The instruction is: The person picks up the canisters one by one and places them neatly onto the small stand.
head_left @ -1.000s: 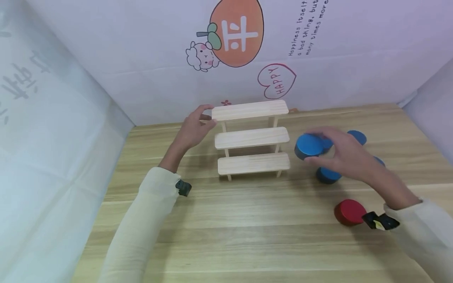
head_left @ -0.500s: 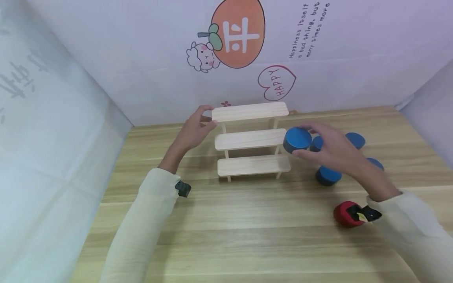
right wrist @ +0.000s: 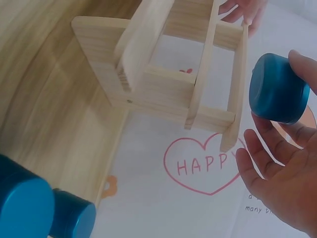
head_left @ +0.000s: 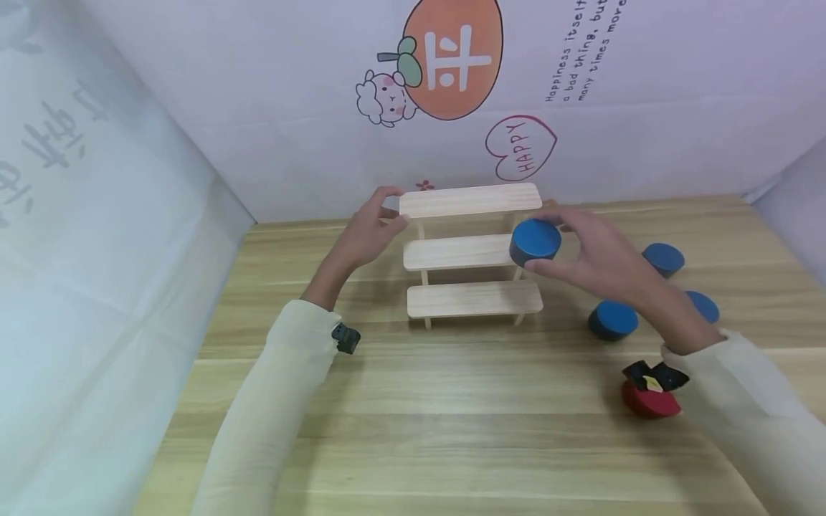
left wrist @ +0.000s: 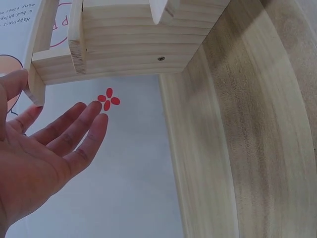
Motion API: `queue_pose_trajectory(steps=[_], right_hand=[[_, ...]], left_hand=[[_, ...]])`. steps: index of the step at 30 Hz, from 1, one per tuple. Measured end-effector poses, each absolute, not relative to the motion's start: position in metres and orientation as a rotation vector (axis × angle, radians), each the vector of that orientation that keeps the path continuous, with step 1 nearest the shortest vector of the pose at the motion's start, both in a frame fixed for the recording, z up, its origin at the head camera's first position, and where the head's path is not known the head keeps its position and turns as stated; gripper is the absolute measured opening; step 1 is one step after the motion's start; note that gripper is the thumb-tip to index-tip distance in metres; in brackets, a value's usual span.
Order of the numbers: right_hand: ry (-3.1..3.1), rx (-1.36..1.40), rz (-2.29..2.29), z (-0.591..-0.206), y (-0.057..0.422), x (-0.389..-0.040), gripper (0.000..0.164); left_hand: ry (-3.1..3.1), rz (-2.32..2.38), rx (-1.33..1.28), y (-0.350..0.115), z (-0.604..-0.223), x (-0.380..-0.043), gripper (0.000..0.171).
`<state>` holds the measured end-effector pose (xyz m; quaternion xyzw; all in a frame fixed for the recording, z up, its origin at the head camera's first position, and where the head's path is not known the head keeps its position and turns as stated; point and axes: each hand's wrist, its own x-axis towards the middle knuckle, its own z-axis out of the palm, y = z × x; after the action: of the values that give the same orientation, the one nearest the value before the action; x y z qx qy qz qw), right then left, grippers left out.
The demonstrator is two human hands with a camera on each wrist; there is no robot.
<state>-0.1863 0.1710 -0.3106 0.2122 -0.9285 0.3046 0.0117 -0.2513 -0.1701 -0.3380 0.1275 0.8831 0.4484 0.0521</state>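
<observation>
A small three-tier wooden display stand (head_left: 474, 299) stands on the wood-grain table against the back cloth. My left hand (head_left: 373, 231) pinches the left end of its top board between thumb and index finger; the left wrist view shows the other fingers loosely extended beside it. My right hand (head_left: 600, 254) holds a round blue tin (head_left: 535, 240) by its sides, with thumb and fingertips. The tin is in the air at the stand's right end, overlapping the middle board in the head view. In the right wrist view the tin (right wrist: 278, 89) is apart from the boards.
Several blue tins, one of them here (head_left: 613, 319), rest on the table right of the stand, partly behind my right forearm. A red tin (head_left: 650, 403) lies nearer, half covered by the wrist camera. Printed white cloth (head_left: 290, 143) encloses the back and sides.
My right hand has carried the blue tin left and slightly upward, to the right end of the stand. The left hand keeps its hold on the top board. The head view has shifted a little.
</observation>
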Motion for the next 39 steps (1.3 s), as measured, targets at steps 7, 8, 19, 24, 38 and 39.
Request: queue_pose_trajectory(steps=[7,8,19,24,38,39], right_hand=[[-2.906,0.667,0.918,-0.304,0.153,-0.192,0.073],[-2.906,0.673,0.922,-0.303,0.151,-0.193,0.072],[-2.913,0.719,0.946,-0.293,0.123,-0.205,0.071],[-2.882,0.759,0.964,-0.291,0.117,-0.209,0.068],[-2.859,0.815,0.969,-0.286,0.101,-0.219,0.067],[-2.855,0.823,0.971,-0.286,0.099,-0.221,0.067]], left_hand=[[2.7,1.376,0.373,-0.177,-0.338,-0.25,0.052],[2.703,1.377,0.371,-0.178,-0.339,-0.249,0.051],[2.695,1.395,0.371,-0.184,-0.337,-0.249,0.053],[2.682,1.383,0.409,-0.183,-0.335,-0.251,0.053],[2.624,1.412,0.396,-0.176,-0.338,-0.251,0.053],[2.624,1.413,0.392,-0.176,-0.338,-0.251,0.053]])
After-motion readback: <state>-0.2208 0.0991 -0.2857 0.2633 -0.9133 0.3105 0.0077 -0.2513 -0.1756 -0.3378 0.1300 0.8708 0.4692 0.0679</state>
